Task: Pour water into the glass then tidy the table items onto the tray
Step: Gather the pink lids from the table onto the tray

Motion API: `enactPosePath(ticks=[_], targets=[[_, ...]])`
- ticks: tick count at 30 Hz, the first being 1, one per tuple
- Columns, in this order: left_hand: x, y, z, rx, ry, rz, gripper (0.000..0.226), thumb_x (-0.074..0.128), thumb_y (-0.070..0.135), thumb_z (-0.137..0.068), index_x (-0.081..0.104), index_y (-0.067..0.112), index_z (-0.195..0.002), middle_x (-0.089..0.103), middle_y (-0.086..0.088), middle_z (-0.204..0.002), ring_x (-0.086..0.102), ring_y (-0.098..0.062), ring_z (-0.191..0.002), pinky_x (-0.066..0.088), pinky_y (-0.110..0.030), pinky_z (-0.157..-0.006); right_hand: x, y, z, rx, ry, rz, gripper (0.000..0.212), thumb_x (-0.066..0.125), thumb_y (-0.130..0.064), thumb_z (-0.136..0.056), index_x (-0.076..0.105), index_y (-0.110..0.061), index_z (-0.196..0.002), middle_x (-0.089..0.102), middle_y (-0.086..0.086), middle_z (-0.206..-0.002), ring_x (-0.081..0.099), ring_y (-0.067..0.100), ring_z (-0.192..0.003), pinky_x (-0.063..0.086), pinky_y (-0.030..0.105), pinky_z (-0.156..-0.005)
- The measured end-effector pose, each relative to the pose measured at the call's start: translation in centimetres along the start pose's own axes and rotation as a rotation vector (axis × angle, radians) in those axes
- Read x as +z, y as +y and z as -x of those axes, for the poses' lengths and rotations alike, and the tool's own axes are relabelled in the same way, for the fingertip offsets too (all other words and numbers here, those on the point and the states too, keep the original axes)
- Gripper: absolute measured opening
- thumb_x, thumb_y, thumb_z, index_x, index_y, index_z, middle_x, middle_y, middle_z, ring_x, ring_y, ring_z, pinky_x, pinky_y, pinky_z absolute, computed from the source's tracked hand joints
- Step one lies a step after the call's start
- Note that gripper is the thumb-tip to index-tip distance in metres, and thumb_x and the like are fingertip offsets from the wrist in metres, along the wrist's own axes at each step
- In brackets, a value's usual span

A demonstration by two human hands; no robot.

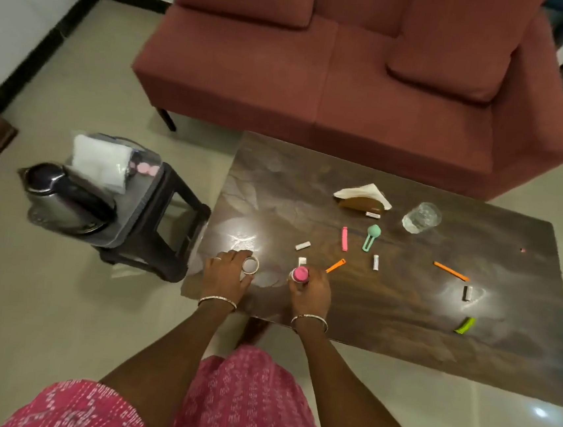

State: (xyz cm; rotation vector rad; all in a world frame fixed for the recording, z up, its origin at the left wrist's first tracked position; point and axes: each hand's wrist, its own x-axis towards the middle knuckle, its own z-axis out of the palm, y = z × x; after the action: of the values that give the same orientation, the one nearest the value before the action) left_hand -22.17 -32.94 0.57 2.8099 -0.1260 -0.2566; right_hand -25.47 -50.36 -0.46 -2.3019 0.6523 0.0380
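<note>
Where two bare forearms, each in a thin metal bangle, reach the near left corner of the glossy dark wood-grain worktop (pixel 384 309), the left hand (pixel 228 273) has its grip curled round a white ring of tape (pixel 250 265). Just beside it, the right hand (pixel 312 288) pinches a small pink round-capped piece (pixel 300 274), whose body the fingers hide.

Small plastic things lie scattered, well apart, with bare gleaming wood between them: a flat orange stick (pixel 336 265) touching the right hand's fingertips, a lime green clip (pixel 465 325) near the right edge, a pink clip (pixel 344 238) and a mint green looped clip (pixel 370 237) mid-table. Several white stubs are too small to make out.

Farther back, a clear ribbed glass (pixel 422 217) holding water stands near a brown napkin holder (pixel 362 200).

Left of the worktop, a greyish tray (pixel 143 207) sits on a black stool, carrying a steel kettle (pixel 65 199). A red fabric sofa (pixel 354 82), cut off at the top, stands behind.
</note>
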Motion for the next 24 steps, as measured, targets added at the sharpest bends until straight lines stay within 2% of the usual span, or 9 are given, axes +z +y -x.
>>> enactPosePath(ticks=[3, 5, 7, 12, 16, 18, 24], targets=[[-2.1, -3.0, 2.1, -0.077, 0.038, -0.013, 0.041, 0.068, 0.036, -0.081, 0.060, 0.031, -0.121, 0.068, 0.002, -0.110, 0.064, -0.025, -0.099, 0.041, -0.037, -0.080, 1.7, -3.1, 2.2, -0.055, -0.066, -0.020, 0.026, 0.078, -0.016, -0.077, 0.070, -0.008, -0.100, 0.063, 0.015, -0.102, 0.060, 0.035, -0.092, 0.036, 0.031, -0.070], [-3.3, -4.9, 2.8, -0.140, 0.059, -0.027, 0.037, 0.065, 0.036, -0.083, 0.060, 0.032, -0.120, 0.068, 0.002, -0.109, 0.064, -0.025, -0.099, 0.041, -0.036, -0.080, 2.9, -5.1, 3.1, -0.091, -0.100, -0.042, 0.026, 0.078, -0.015, -0.076, 0.069, -0.007, -0.099, 0.063, 0.014, -0.100, 0.060, 0.033, -0.091, 0.027, 0.022, -0.066], [-4.6, -7.0, 3.4, -0.214, 0.086, -0.018, 0.035, 0.063, 0.035, -0.085, 0.061, 0.031, -0.119, 0.067, 0.001, -0.109, 0.064, -0.026, -0.099, 0.042, -0.036, -0.081, 4.2, -7.0, 3.8, -0.144, -0.129, -0.051, 0.024, 0.076, -0.015, -0.075, 0.069, -0.006, -0.096, 0.063, 0.015, -0.096, 0.060, 0.033, -0.088, 0.025, 0.018, -0.066], [-7.1, -12.9, 3.2, -0.322, 0.131, 0.029, 0.041, 0.062, 0.040, -0.087, 0.056, 0.030, -0.126, 0.062, 0.002, -0.119, 0.059, -0.023, -0.108, 0.042, -0.037, -0.088, 8.0, -11.4, 4.3, -0.205, -0.222, -0.003, 0.040, 0.061, -0.035, -0.076, 0.068, -0.008, -0.105, 0.063, 0.013, -0.103, 0.060, 0.033, -0.095, 0.043, 0.031, -0.077], [-9.3, -17.6, 1.6, -0.362, 0.156, 0.025, 0.040, 0.064, 0.042, -0.085, 0.058, 0.030, -0.122, 0.065, 0.002, -0.116, 0.060, -0.023, -0.107, 0.039, -0.037, -0.085, 11.3, -15.3, 4.2, -0.220, -0.232, 0.062, 0.034, 0.071, -0.027, -0.084, 0.066, -0.009, -0.113, 0.064, 0.011, -0.110, 0.060, 0.031, -0.102, 0.049, 0.035, -0.087], [-10.3, -20.0, 0.1, -0.360, 0.165, 0.042, 0.040, 0.066, 0.042, -0.084, 0.059, 0.029, -0.121, 0.067, 0.001, -0.113, 0.062, -0.024, -0.105, 0.039, -0.037, -0.086, 13.0, -17.8, 4.1, -0.212, -0.227, 0.061, 0.036, 0.071, -0.027, -0.086, 0.065, -0.011, -0.117, 0.065, 0.008, -0.114, 0.061, 0.028, -0.104, 0.050, 0.035, -0.091], [-12.9, -25.9, -5.1, -0.311, 0.164, 0.010, 0.035, 0.063, 0.045, -0.085, 0.059, 0.031, -0.117, 0.069, 0.002, -0.106, 0.063, -0.022, -0.103, 0.038, -0.038, -0.086, 17.9, -24.1, 3.1, -0.184, -0.215, 0.042, 0.031, 0.073, -0.023, -0.085, 0.065, -0.012, -0.113, 0.064, 0.008, -0.110, 0.060, 0.026, -0.100, 0.042, 0.025, -0.084]])
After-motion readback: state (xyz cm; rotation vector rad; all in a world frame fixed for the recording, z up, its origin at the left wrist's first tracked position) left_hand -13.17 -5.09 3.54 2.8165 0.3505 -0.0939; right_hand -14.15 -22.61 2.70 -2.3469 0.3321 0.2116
